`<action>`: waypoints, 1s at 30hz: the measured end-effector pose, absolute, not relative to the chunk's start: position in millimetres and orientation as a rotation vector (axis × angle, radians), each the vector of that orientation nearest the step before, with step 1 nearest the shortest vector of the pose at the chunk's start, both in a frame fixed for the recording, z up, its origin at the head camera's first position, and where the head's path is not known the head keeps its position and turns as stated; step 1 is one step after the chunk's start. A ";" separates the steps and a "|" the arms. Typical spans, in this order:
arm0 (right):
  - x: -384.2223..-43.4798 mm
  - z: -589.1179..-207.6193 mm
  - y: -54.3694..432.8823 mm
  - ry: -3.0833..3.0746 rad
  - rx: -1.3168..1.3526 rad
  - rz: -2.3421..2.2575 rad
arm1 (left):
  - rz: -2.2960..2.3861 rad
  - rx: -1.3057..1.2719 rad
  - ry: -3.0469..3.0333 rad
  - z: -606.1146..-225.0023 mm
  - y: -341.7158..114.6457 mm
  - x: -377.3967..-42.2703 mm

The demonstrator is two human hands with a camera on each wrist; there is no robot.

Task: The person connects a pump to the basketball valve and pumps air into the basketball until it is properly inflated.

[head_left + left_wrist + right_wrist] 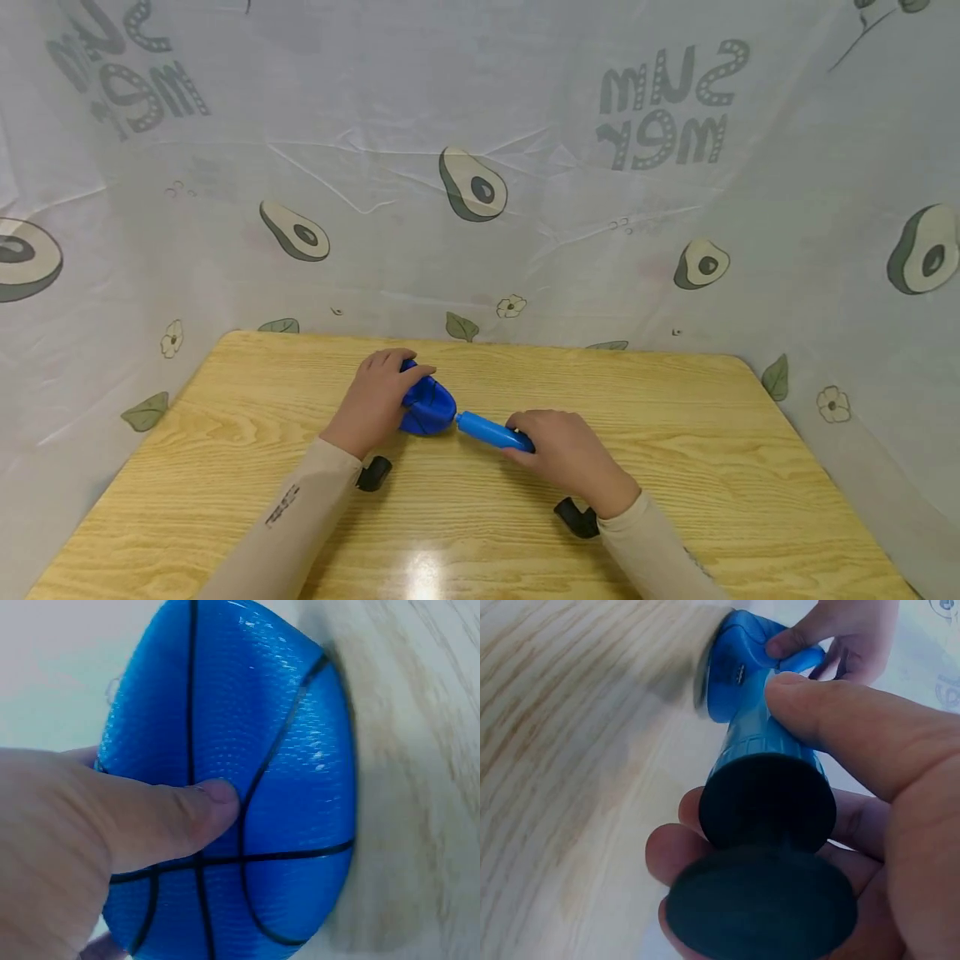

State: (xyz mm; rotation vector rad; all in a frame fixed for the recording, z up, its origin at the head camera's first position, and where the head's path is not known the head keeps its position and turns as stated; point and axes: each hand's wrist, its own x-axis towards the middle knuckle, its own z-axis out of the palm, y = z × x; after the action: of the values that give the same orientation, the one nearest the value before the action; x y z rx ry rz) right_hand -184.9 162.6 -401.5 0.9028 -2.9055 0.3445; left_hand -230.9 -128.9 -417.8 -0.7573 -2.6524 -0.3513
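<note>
A deflated blue ball with black seam lines (433, 410), marked like a basketball, sags on the table. My left hand (375, 396) grips it, the thumb lying across its dented side in the left wrist view. A light-blue hand pump (486, 428) is in my right hand (566, 450), which curls round its barrel near the black end. The pump's narrow tip points at the ball and meets its right edge in the head view; how deep it goes in, I cannot tell. In the right wrist view the black pump handle (761, 904) stands partly drawn out.
Under both hands is a wood-grain table (675, 400). A pale curtain (375, 100) printed with avocados and letters hangs behind it and along both sides. Black wrist devices (375, 473) sit below each wrist, close to the tabletop.
</note>
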 end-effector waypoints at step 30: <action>-185.8 -404.7 157.7 -2.960 0.851 0.400 | -1.838 -0.145 -2.643 -443.1 -140.5 -211.6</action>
State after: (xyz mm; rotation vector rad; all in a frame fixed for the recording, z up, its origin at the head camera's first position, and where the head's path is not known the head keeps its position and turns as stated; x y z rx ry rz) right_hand -185.8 157.7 -404.7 0.8509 -2.9603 0.4001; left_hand -211.6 -140.5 -443.1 -0.1451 -2.6431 -1.8377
